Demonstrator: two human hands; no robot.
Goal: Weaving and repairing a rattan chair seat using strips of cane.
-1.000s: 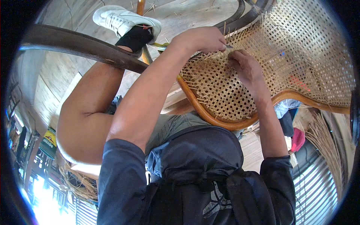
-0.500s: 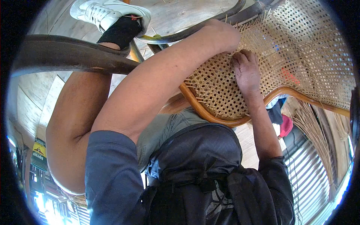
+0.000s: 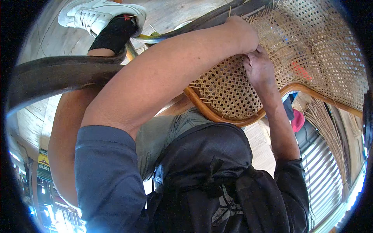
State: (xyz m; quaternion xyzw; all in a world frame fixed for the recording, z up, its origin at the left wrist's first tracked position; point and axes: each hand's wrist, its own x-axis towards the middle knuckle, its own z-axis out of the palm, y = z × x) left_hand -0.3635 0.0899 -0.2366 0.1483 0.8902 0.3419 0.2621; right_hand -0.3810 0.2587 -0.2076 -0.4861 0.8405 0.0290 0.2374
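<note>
A woven cane panel (image 3: 233,89) in a curved brown rattan frame (image 3: 211,113) lies in front of me, with loose strand ends along its near-left and far edges. My left hand (image 3: 243,35) reaches across to the far part of the weave; its fingers are turned away and hidden. Just nearer and to the right, my right hand (image 3: 259,70) has its fingers curled in a pinch over the weave, close against the left hand. Whatever lies between these fingers is too small or hidden to make out.
A thick dark curved pole (image 3: 58,75) crosses at the left over my leg. Beyond it is my white shoe (image 3: 93,17). More cane webbing (image 3: 314,50) rises at the right. Below it lie a bundle of long cane strands (image 3: 328,132), a red cloth (image 3: 297,120) and corrugated metal sheet (image 3: 322,171).
My left hand has moved a little to the right. My right hand has shifted slightly right, and its fingers have drawn in against the left hand. The view has tilted slightly.
</note>
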